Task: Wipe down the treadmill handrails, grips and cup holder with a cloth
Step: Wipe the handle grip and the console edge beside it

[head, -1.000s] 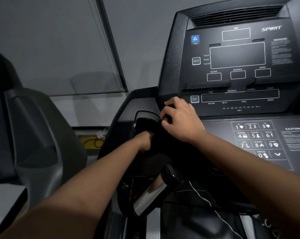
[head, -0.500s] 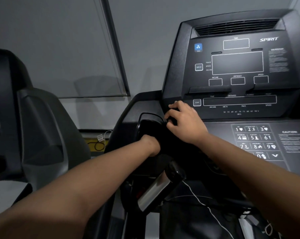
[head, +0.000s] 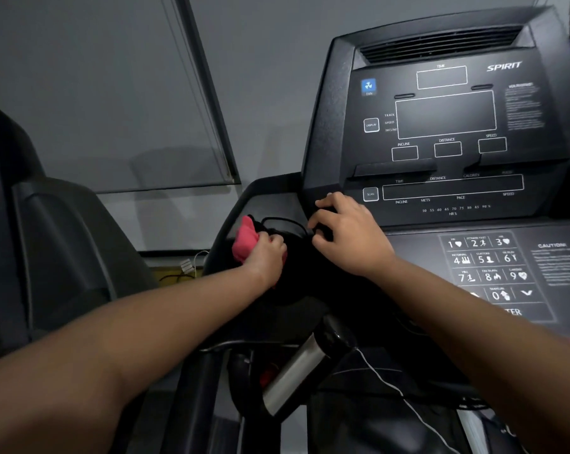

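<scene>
My left hand [head: 267,257] grips a pink cloth [head: 245,241] at the left rim of the black cup holder [head: 286,224], which sits left of the treadmill console [head: 441,132]. Part of the cloth sticks out above and left of my fingers. My right hand [head: 345,231] rests with curled fingers on the right edge of the cup holder, by the console's lower left corner. The inside of the cup holder is dark. A silver and black grip [head: 296,371] slants below my arms.
The keypad panel [head: 486,267] lies to the right under my right forearm. A thin white cord [head: 391,385] hangs below the grip. A second dark machine [head: 47,244] stands at the left. A window blind [head: 96,93] and a grey wall lie behind.
My left hand has come up out of the cup holder, and the pink cloth now shows at its left rim. My right hand stays on the right edge.
</scene>
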